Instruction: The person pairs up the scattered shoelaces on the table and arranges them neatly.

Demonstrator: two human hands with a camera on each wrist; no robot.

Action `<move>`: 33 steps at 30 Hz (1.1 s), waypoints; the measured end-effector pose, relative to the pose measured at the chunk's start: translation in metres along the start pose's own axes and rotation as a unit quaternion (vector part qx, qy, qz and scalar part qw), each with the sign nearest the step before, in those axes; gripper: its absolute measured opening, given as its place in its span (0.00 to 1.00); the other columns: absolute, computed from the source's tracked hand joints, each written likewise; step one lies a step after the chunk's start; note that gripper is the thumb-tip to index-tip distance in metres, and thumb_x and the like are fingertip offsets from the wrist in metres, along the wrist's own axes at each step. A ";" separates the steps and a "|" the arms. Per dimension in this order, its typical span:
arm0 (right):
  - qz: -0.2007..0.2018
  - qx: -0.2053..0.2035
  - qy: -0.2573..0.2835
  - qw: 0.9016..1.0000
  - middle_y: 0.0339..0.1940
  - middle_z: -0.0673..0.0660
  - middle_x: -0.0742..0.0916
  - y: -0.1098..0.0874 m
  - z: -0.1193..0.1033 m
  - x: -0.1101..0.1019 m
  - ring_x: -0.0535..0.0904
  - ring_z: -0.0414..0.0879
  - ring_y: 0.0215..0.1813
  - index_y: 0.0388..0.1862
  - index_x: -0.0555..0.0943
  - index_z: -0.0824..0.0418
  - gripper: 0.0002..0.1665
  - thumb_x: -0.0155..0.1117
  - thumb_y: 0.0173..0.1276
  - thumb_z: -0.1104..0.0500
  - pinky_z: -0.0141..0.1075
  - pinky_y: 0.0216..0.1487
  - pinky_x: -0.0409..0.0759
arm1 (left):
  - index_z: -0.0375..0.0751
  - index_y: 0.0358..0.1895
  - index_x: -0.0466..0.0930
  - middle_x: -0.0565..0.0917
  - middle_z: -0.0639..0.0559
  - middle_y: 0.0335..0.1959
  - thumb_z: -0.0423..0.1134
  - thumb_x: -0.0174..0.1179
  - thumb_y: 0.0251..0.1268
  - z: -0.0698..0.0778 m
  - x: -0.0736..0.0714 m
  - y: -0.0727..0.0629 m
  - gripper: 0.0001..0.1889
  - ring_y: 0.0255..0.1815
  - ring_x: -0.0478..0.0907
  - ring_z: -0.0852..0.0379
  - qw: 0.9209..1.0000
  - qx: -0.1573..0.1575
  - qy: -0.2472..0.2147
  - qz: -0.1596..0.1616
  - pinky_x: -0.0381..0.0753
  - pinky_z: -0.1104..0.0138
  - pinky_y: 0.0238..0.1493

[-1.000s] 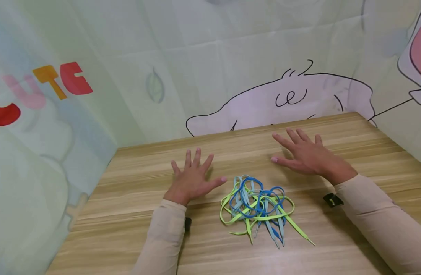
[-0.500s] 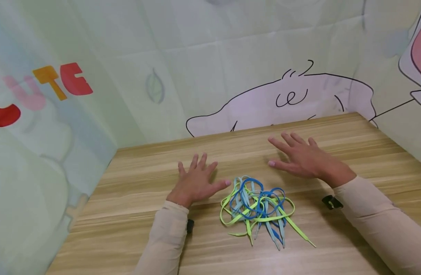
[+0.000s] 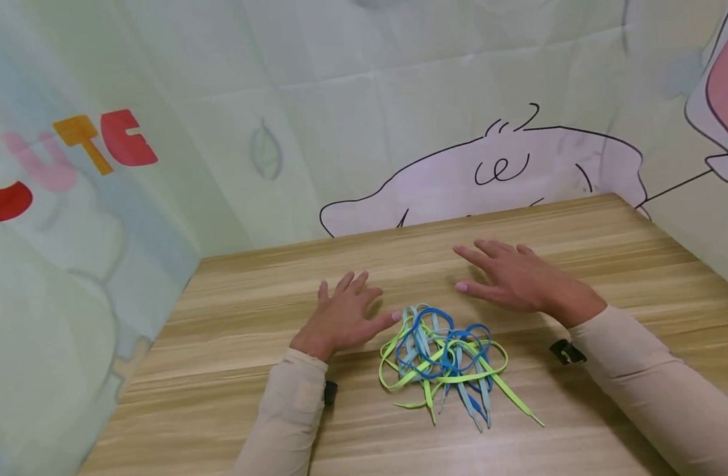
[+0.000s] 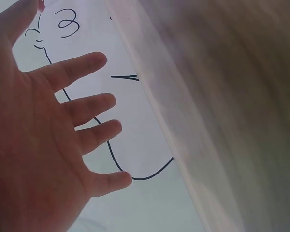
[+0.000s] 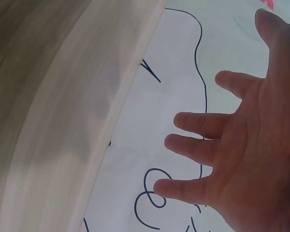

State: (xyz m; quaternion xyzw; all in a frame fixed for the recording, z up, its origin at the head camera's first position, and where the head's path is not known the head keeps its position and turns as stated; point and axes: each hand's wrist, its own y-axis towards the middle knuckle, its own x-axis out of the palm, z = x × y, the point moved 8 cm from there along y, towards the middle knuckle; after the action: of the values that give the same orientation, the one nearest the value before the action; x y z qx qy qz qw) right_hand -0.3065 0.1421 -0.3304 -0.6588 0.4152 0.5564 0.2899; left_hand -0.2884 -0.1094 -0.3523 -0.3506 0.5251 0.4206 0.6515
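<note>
A tangled heap of shoelaces [image 3: 444,357] in neon yellow, light blue and dark blue lies on the wooden table, several tipped ends fanned toward the front. My left hand [image 3: 346,320] hovers just left of the heap, its thumb tip close to the laces. Behind the heap and to its right is my right hand [image 3: 518,277], fingers spread and pointing left. Both palms face the table and hold nothing. In the left wrist view the left hand [image 4: 43,125] shows spread, bare fingers; the right wrist view shows the right hand [image 5: 251,130] likewise.
The wood-grain table [image 3: 221,357] ends at a back edge against a pale curtain [image 3: 268,79] with cartoon drawings. Another printed curtain panel with coloured letters [image 3: 128,137] hangs at the left. Dark wrist devices [image 3: 568,352] sit under both sleeves.
Both hands have drawn closer together: the left moved slightly right, the right moved left and nearer. Fingers have relaxed a little from a wide spread. The shoelaces have stayed put.
</note>
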 end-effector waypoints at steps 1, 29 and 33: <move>0.000 -0.002 0.001 1.000 0.78 0.68 0.63 0.000 -0.001 0.000 0.56 0.67 0.77 0.82 0.56 0.47 0.46 0.44 0.73 0.26 0.73 0.68 0.50 | 0.50 0.69 0.75 0.61 0.44 0.77 0.75 0.43 0.67 0.001 0.000 0.000 0.40 0.80 0.49 0.41 1.000 0.003 0.002 0.001 0.39 0.32 0.71; -0.027 -0.029 0.102 0.994 0.74 0.64 0.70 0.004 -0.011 0.009 0.66 0.62 0.73 0.83 0.52 0.50 0.53 0.48 0.70 0.24 0.61 0.69 0.64 | 0.47 0.60 0.82 0.84 0.51 0.57 0.65 0.53 0.69 0.028 -0.001 -0.001 0.30 0.60 0.79 0.52 0.996 0.088 0.016 0.006 0.77 0.56 0.58; -0.034 -0.034 0.117 0.992 0.72 0.65 0.73 0.003 -0.013 0.010 0.68 0.62 0.72 0.82 0.53 0.51 0.52 0.49 0.70 0.25 0.61 0.68 0.65 | 0.47 0.60 0.83 0.84 0.52 0.57 0.62 0.54 0.70 0.031 0.002 0.000 0.27 0.59 0.79 0.53 0.995 0.098 0.019 0.000 0.78 0.56 0.57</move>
State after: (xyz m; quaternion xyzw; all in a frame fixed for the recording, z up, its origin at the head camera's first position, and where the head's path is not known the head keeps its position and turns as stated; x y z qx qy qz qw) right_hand -0.3021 0.1276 -0.3370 -0.7428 0.4045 0.4789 0.2352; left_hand -0.2764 -0.0812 -0.3484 -0.2930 0.5763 0.3604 0.6724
